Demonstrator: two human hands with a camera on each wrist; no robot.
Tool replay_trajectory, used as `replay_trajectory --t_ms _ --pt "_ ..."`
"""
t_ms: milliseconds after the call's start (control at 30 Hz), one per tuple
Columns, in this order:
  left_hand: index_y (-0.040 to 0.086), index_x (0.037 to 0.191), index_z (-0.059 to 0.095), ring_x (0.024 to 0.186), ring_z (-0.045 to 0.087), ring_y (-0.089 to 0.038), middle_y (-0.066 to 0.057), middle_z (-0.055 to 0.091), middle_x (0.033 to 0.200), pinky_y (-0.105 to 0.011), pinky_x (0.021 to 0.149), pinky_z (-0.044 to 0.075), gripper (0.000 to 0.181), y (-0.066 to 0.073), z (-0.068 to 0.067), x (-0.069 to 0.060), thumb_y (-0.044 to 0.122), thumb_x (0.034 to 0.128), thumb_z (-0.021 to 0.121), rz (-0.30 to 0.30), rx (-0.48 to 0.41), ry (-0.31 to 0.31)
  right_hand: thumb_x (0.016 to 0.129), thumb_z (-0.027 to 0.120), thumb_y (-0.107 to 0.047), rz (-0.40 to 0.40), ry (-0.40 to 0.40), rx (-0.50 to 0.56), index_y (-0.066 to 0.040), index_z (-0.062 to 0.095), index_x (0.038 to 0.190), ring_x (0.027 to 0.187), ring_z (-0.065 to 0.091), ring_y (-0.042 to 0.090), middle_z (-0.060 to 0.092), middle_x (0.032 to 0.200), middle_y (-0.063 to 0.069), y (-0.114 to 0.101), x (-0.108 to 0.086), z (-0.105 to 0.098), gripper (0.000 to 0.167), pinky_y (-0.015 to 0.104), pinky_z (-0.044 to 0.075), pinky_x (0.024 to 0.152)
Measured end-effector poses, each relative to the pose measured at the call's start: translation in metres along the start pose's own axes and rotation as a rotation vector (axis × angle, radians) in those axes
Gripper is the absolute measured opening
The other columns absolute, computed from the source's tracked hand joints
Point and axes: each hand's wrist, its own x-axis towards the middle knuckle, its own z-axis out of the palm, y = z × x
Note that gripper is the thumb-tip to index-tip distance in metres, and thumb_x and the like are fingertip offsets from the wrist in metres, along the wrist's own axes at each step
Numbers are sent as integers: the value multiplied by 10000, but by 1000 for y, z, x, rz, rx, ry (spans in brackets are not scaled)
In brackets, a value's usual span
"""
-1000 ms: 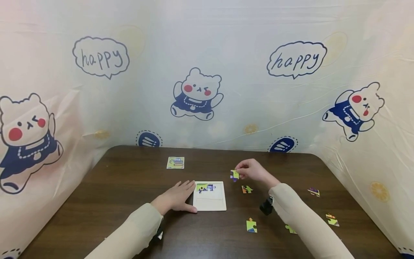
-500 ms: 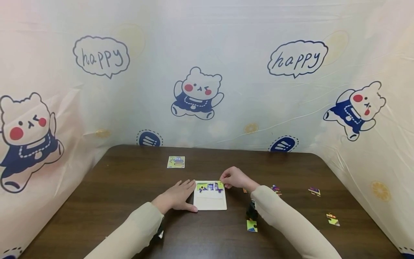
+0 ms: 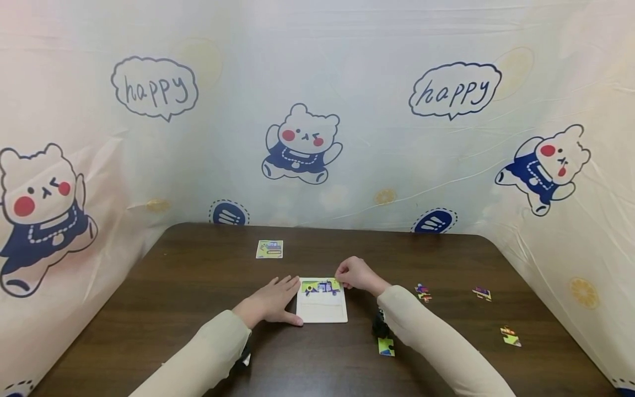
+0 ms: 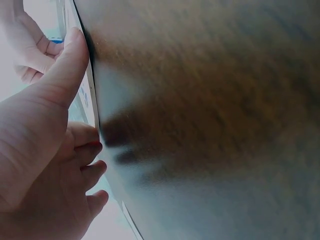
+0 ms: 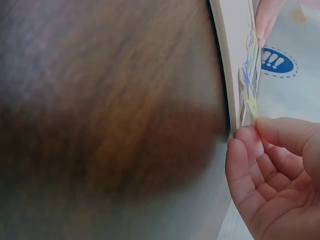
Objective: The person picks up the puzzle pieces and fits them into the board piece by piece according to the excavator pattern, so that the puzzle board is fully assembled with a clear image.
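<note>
A white puzzle tray [image 3: 322, 314] lies on the brown table, with joined jigsaw pieces [image 3: 317, 286] along its far side in yellow-green and purple. My left hand [image 3: 270, 302] rests against the tray's left edge, fingers stretched and thumb at the near corner. At the far right corner my right hand [image 3: 358, 273] pinches a jigsaw piece [image 5: 252, 106] between thumb and index finger. In the right wrist view this piece sits tilted over the tray's edge, beside the joined ones. The fingertips partly cover it in the head view.
A small printed picture card [image 3: 270, 249] lies behind the tray. Loose jigsaw pieces are on the right: a purple-and-orange cluster [image 3: 423, 293], a purple piece [image 3: 482, 293], and a yellow-green one [image 3: 510, 336]. Another green piece [image 3: 386, 347] lies near my right forearm.
My right hand has carried the jigsaw piece leftward from the table's right side to the tray's far right corner, shifting only slightly in the last half second. My left hand has stayed put.
</note>
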Motion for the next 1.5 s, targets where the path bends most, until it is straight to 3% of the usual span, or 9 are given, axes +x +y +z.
replay_trajectory --t_ms 167,433,833,1000,1267,1500 --pt "-20 1412 315 1349 213 -293 -134 268 1471 -457 1074 158 945 1 -1 -1 595 764 624 5 -6 -2 850 649 -66 -19 -18 -23 -48 666 776 569 536 192 595 662 78 -2 -2 0 77 266 457 513" --pt "-18 1411 317 1348 215 -291 -135 268 1471 -456 1073 162 943 1 -2 -1 604 767 614 3 3 0 807 714 -107 -159 -77 -153 -109 683 816 654 501 131 593 740 -49 2 -2 3 32 266 447 596" --pt "-27 1406 323 1347 216 -297 -141 271 1468 -460 1072 163 932 1 -3 -3 591 773 617 6 -11 6 806 714 -111 -160 -53 -239 -119 684 876 721 532 137 616 846 -11 -7 -4 8 76 296 489 681" --pt "-21 1410 318 1349 213 -292 -136 265 1472 -460 1074 157 930 3 -3 -3 585 773 622 5 -5 1 820 702 -117 -148 -40 -202 -101 681 903 694 522 142 604 812 -18 -8 -9 -5 86 290 473 636" --pt "-14 1415 313 1351 210 -285 -130 261 1475 -456 1075 156 936 3 -2 -3 595 771 614 6 7 1 817 701 -100 -106 29 -156 -62 665 957 676 515 149 579 775 -16 13 -24 -30 150 286 465 601" --pt "-23 1411 315 1350 210 -293 -139 264 1472 -461 1074 155 933 2 -1 -3 584 773 623 12 -10 8 806 710 -100 -115 2 -186 -32 654 975 657 494 144 554 753 -15 36 -41 -48 191 285 447 581"
